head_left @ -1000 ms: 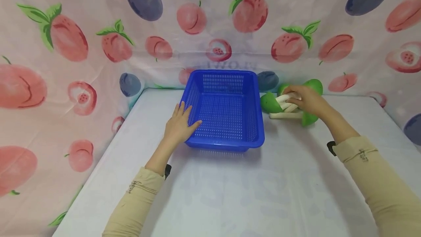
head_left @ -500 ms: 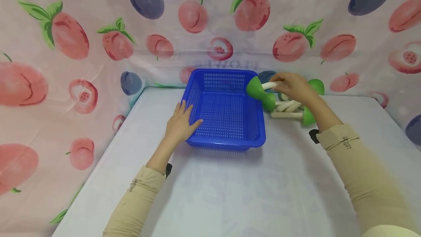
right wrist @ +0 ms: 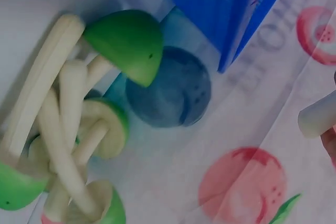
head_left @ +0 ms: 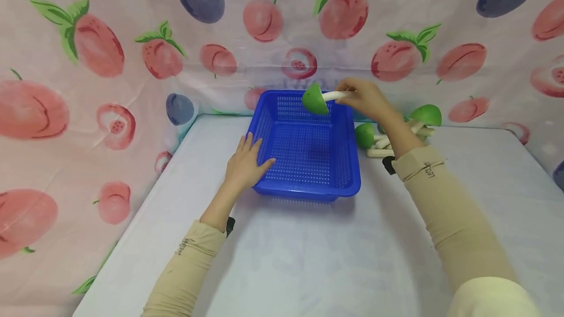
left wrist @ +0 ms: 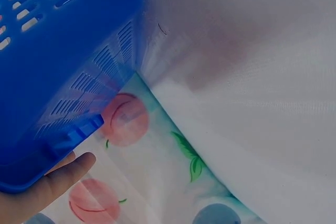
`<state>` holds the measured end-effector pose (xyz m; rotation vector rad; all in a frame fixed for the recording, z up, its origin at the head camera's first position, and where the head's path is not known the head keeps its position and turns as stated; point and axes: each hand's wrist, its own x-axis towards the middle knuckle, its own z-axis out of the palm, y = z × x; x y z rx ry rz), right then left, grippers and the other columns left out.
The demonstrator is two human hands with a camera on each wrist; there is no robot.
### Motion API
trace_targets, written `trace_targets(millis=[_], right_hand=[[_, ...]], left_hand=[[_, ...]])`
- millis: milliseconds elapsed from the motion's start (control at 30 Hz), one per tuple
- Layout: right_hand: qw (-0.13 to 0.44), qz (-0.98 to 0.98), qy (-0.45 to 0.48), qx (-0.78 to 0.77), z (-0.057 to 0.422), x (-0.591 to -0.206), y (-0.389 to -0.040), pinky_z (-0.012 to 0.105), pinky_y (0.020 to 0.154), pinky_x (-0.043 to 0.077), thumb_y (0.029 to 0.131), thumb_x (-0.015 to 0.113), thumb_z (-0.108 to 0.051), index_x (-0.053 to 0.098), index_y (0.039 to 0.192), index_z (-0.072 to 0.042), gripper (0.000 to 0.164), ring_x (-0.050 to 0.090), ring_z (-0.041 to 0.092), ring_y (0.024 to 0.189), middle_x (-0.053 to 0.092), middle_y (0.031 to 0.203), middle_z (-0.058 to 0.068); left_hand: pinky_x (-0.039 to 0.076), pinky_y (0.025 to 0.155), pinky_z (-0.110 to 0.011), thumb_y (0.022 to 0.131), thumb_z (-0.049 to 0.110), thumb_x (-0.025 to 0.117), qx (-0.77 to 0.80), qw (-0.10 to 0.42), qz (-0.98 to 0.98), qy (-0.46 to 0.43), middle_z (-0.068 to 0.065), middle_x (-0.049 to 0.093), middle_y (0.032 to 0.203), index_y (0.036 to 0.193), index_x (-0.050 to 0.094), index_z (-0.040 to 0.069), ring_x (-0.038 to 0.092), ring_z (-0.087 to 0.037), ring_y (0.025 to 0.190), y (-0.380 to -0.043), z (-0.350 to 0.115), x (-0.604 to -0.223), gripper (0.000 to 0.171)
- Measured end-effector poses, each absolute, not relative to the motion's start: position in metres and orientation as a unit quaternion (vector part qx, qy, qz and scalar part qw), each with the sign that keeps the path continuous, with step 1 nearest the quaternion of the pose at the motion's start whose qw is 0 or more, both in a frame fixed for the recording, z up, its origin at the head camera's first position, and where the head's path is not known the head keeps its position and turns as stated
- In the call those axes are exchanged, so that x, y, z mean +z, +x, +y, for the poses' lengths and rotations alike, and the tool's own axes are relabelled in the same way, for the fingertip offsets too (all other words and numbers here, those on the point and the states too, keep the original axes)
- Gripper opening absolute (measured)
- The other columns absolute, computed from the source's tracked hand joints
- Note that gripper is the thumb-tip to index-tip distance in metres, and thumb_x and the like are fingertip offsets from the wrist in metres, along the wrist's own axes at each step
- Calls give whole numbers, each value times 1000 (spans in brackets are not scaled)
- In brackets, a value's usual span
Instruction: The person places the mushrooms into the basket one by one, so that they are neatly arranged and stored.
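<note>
A blue perforated plastic basket (head_left: 304, 192) stands on the white-covered table. My left hand (head_left: 244, 168) rests on its left rim with straight fingers, the thumb reaching over the inside. In the left wrist view, fingers (left wrist: 68, 174) lie along the basket's outer rim. Above the basket's back right corner, my right hand (head_left: 363, 98) pinches a mushroom (head_left: 315, 99) with a green cap and white stem, cap pointing left. Only its stem end (right wrist: 315, 121) shows in the right wrist view. Several similar mushrooms (right wrist: 131, 43) lie heaped right of the basket, partly hidden by my right arm in the head view.
A fruit-printed cloth (head_left: 277, 28) hangs behind the table and along its left side. The basket's back edge stands close to it. Bare white tablecloth (head_left: 317, 258) spreads in front of the basket.
My right hand has lifted one mushroom from the heap and carried it left and up over the basket's back right corner. My left hand keeps its place on the rim.
</note>
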<state>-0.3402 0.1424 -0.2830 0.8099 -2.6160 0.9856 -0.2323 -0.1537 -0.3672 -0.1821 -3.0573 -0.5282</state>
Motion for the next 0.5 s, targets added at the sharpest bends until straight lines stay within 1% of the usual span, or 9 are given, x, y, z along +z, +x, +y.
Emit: trace_targets(millis=[200,500], right_hand=[[111,-876,287,371,108,-286,-349,47,95,46,84,68,-4,63,101,5,20,59,39,104,65,103,25],[101,-869,277,396,66,-281,-355,45,94,47,83,70,-7,64,103,3,23,61,37,103,65,106,23]], left_hand=[[29,110,-56,93,51,48,-167,16,-984,-59,-19,12,157,148,29,6,5,-33,147,-231,-154,-369,73],[30,109,-58,92,51,49,-173,20,-983,-55,-19,13,157,148,29,7,5,-32,147,-232,-154,-368,73]])
